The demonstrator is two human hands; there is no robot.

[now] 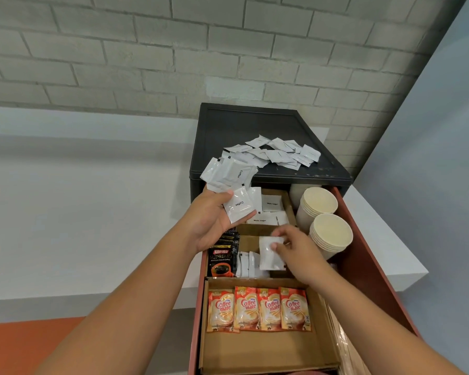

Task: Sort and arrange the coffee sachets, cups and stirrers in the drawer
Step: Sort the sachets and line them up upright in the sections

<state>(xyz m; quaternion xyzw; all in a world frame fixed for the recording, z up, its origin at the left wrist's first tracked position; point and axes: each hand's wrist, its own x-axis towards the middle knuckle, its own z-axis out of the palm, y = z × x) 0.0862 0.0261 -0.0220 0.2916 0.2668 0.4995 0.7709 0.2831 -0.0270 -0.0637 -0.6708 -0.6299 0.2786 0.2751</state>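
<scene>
Grey brick wall (146,50) and a white ledge (92,185) back your workspace; a dark cabinet (241,123) stands on the ledge with its red drawer (363,253) pulled out toward you. The drawer's right wall rises just beside two cup stacks (331,234) lying tilted, so that side is tight. The front cardboard tray (255,353) has bare floor below a row of Coffee mate sachets (257,309). Loose white sachets (276,154) are scattered on the cabinet top. White sugar packets (271,212) fill the rear compartment and Kopiko sachets (221,262) stand at the middle one's left. Your left hand (211,220), palm up over the drawer's rear left corner, grips a fan of coffee sachets (233,185). Your right hand (295,250) pinches a single sachet (271,253) over the middle compartment.
</scene>
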